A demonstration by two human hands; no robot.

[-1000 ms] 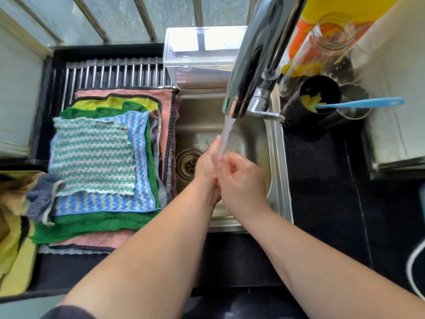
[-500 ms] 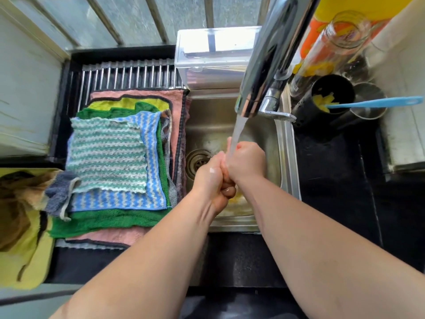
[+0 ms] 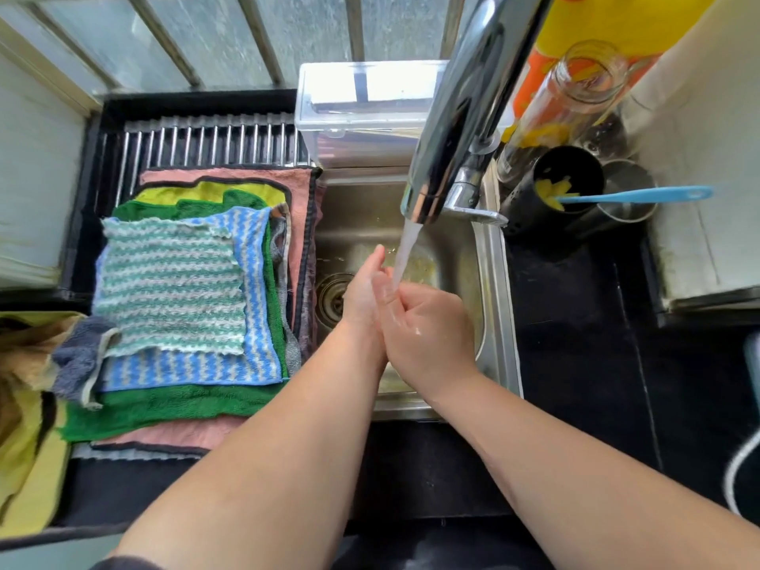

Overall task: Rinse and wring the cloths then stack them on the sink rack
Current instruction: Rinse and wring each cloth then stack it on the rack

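No word, number or brand can be read anywhere in the view. The yellow and orange container point(image 3: 608, 18) at the far right shows only blocks of colour, and the clear plastic box point(image 3: 362, 88) carries no marking that can be made out.

Faucet point(image 3: 452, 117): the picture's top edge is cutting off its upper part.
Left hand point(image 3: 364, 290): the right hand point(image 3: 427, 335) is curling its fingers point(image 3: 407, 293) round it, hiding the palm.
Drain point(image 3: 331, 297): the left hand is covering its right side.
Cloths point(image 3: 172, 281): the upper ones are hiding most of the lower ones.
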